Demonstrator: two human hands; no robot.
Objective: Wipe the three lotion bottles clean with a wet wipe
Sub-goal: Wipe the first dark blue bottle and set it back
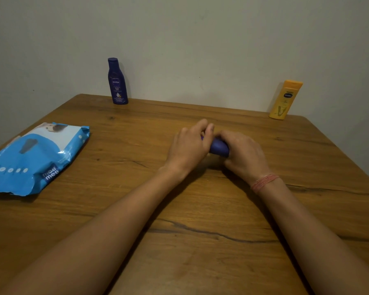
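A small blue lotion bottle (pixel 219 147) lies between my hands near the middle of the wooden table (pixel 179 209). My left hand (pixel 190 145) curls round its left end and my right hand (pixel 243 154) grips its right part; most of the bottle is hidden. A dark blue Nivea bottle (pixel 117 81) stands upright at the table's far edge, left of centre. A yellow lotion bottle (pixel 284 100) stands upright at the far right corner. No wipe shows in either hand.
A blue pack of wet wipes (pixel 32 158) lies flat at the table's left side. A plain wall (pixel 200 39) rises right behind the table's far edge.
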